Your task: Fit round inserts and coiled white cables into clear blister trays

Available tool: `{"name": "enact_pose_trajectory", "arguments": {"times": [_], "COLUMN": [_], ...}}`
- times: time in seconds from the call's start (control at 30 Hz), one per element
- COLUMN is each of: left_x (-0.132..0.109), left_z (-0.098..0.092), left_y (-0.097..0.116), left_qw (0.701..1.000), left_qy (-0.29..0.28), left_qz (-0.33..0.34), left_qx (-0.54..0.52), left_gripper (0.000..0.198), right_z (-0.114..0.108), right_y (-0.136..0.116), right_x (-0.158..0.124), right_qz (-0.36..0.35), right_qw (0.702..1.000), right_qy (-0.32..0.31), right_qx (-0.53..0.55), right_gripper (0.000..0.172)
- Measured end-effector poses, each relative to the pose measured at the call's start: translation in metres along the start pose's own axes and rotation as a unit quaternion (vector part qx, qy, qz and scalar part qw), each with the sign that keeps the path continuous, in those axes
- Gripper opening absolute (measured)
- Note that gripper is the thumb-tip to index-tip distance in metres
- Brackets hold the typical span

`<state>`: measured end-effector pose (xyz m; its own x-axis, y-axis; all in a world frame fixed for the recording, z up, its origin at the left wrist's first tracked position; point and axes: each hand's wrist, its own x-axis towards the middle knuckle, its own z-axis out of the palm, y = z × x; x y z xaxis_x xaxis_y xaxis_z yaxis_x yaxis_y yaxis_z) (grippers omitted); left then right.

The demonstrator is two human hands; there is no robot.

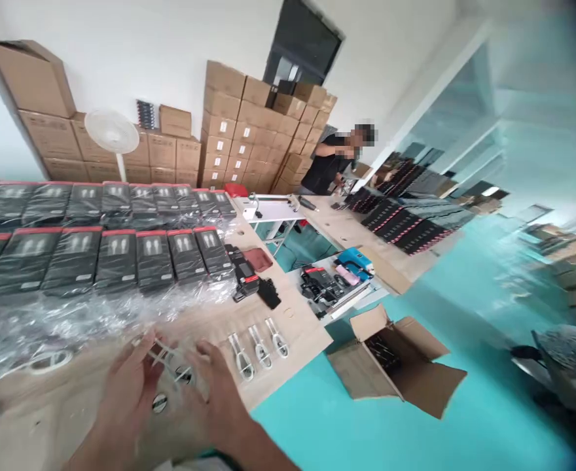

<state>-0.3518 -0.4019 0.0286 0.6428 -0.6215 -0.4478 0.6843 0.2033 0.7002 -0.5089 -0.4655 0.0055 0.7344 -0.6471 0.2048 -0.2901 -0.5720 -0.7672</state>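
Three small white cable bundles (260, 347) lie side by side on the wooden table (300, 320). To the left of them, a white cable (173, 363) is up between the person's two hands, low over the table. The left hand (131, 373) pinches this cable with its thumb and fingers. The right hand (216, 379) is on the other side, close to the cable, with its fingers bent. It is blurry, so I cannot tell if it grips the cable or is just near it. Under the hands there is a small round black and white spot (159, 403). More white cable (50, 362) lies in loops to the left of the left hand. Behind the hands stand two rows of black boxes (116, 258) with red tops, and shiny clear plastic (96, 311) is bunched up in front of them. A dark gadget (243, 271) sits at the right end of the front row. On the blue-green floor (307, 425), a big brown box (428, 386) has its flaps wide open, with dark things inside. Far back, another person (324, 167) in a black top is by a table, near tall piles of brown boxes (249, 131).
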Motion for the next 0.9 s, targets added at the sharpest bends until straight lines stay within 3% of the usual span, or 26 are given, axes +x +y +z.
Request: {"name": "enact_pose_trajectory", "arguments": {"times": [0.1, 0.2, 0.33, 0.53, 0.73, 0.9], "left_x": [-0.008, -0.006, 0.002, -0.003, -0.015, -0.023], "left_z": [0.006, 0.008, 0.0, -0.011, -0.002, 0.003], "left_y": [0.009, 0.013, 0.011, 0.008, 0.003, -0.007], "left_qw": [1.0, 0.999, 1.0, 0.999, 0.998, 0.998], "left_qy": [-0.028, -0.027, 0.006, 0.0, -0.02, -0.036], "left_qz": [0.004, 0.012, -0.012, 0.006, 0.054, 0.054], "left_qx": [-0.002, -0.037, -0.026, -0.048, -0.025, 0.007], "left_gripper": [0.015, 0.023, 0.026, 0.028, 0.032, 0.031], "right_z": [-0.009, -0.009, 0.003, 0.014, 0.01, 0.008], "right_y": [-0.004, 0.001, 0.009, -0.002, -0.014, -0.02], "right_x": [0.002, 0.008, 0.011, 0.004, 0.017, 0.039], "right_qz": [0.017, 0.033, 0.039, 0.052, 0.078, 0.1], "right_qw": [0.993, 0.964, 0.956, 0.974, 0.976, 0.976], "right_qy": [-0.048, -0.106, -0.144, -0.107, 0.006, -0.031], "right_qx": [0.111, 0.241, 0.254, 0.194, 0.203, 0.189], "right_gripper": [0.05, 0.041, 0.043, 0.038, 0.025, 0.027]}}
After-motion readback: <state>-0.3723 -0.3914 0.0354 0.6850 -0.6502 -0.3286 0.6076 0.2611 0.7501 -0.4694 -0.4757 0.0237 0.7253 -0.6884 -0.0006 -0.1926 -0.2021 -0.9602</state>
